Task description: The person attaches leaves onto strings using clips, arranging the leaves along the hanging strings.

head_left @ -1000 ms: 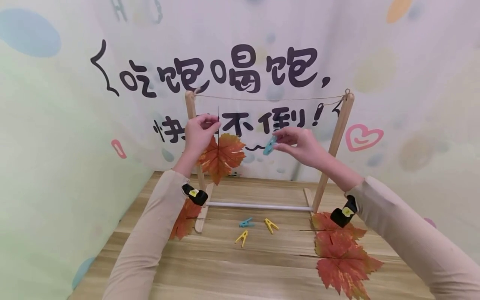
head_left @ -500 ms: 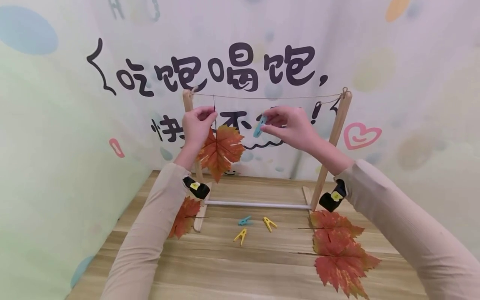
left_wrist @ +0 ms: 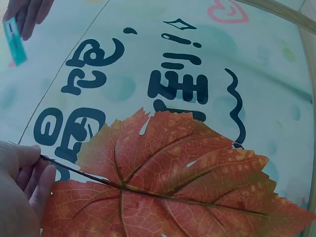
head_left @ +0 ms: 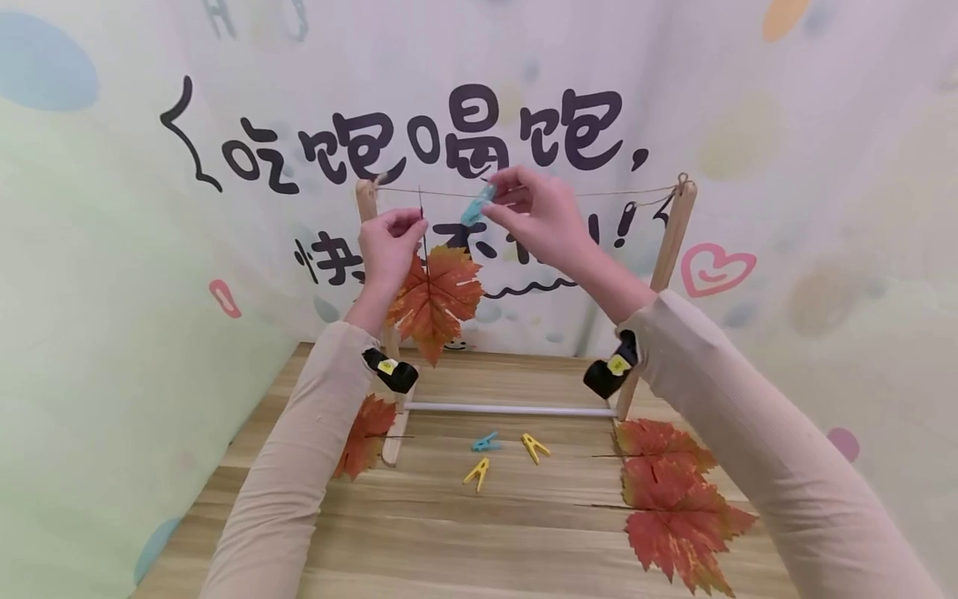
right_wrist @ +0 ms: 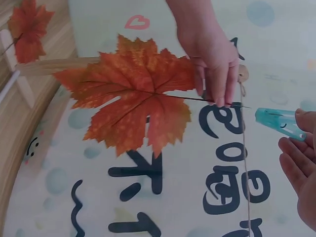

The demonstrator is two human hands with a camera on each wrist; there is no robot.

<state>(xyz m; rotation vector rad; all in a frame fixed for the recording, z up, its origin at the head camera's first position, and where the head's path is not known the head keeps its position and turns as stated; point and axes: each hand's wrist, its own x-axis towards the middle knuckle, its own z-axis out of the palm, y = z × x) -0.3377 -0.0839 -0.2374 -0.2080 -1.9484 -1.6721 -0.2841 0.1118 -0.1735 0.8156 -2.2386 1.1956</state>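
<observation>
My left hand [head_left: 391,249] pinches the dark stem of an orange-red maple leaf [head_left: 437,299], which hangs below the fingers. The stem's tip reaches up to the string [head_left: 584,195] stretched between two wooden posts. My right hand [head_left: 540,218] holds a light blue clothespin [head_left: 476,206] between thumb and fingers, to the right of the stem and close to the string. In the right wrist view the clothespin [right_wrist: 280,123] points toward the stem tip and is apart from it. The left wrist view shows the leaf [left_wrist: 168,177] spread flat beside the left fingers.
On the wooden table [head_left: 479,541] lie a blue clothespin [head_left: 486,443] and two yellow clothespins [head_left: 535,448]. Red leaves [head_left: 677,516] overlap at the right, and another leaf [head_left: 367,437] lies by the left post's foot. A white rod [head_left: 509,409] joins the posts' feet.
My right hand has moved left and up with the blue clothespin, toward the leaf's stem. My left hand has raised the leaf slightly, bringing the stem tip up to the string.
</observation>
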